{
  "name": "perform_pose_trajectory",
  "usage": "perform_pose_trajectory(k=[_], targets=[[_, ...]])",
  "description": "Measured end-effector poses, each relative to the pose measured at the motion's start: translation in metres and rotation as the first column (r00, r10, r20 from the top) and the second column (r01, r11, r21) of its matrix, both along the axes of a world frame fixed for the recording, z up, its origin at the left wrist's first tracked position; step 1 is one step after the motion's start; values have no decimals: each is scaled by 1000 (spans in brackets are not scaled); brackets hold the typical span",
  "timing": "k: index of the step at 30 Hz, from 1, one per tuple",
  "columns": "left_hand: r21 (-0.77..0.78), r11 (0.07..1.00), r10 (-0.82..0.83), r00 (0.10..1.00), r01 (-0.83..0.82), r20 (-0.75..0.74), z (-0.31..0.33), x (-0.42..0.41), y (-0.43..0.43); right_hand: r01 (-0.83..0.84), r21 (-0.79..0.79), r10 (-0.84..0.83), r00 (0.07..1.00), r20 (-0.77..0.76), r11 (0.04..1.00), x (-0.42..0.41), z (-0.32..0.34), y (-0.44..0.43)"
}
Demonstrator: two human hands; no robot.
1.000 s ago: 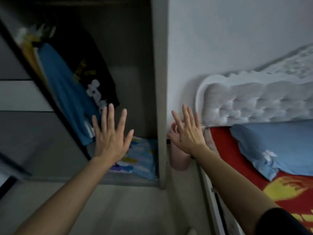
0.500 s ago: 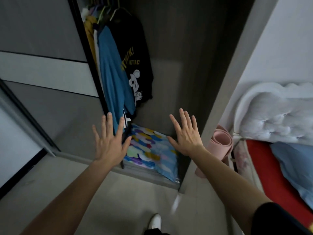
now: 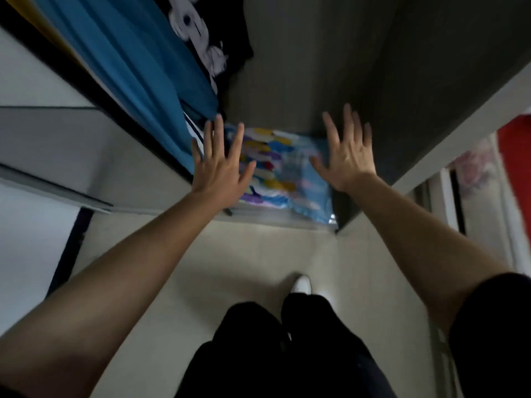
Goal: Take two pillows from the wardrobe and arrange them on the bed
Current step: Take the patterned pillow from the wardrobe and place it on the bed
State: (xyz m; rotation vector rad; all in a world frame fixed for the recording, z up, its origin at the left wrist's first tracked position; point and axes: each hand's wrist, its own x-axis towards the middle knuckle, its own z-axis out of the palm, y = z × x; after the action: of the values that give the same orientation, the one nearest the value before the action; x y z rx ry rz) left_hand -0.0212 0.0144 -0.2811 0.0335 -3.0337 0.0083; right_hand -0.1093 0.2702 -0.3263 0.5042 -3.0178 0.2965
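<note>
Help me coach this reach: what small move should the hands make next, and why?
Probably lower both hands onto the patterned pillow on the wardrobe floor and grip its side edges. The left hand and right hand hover open on either side of it, holding nothing.

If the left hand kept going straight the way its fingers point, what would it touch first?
Probably the hem of the blue garment hanging just beyond the left hand fingertips, rather than the colourful pillow on the wardrobe floor; depth is hard to judge here.
</note>
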Motion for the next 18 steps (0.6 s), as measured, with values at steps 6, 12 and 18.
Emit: perform_pose_trajectory(k=[6,12,18], targets=[[6,1000,-1,968,-1,253,-141,-37,-12,34,2,-34,984,177,999,-6,-116,-17],[30,998,-60,897,52,437,-274,-75,-36,104,50,-115,939,324,993,-12,-235,-48],[24,994,-107,870,109,482,-415,-124,-72,110,76,-133,878,461,991,-34,-380,-99]])
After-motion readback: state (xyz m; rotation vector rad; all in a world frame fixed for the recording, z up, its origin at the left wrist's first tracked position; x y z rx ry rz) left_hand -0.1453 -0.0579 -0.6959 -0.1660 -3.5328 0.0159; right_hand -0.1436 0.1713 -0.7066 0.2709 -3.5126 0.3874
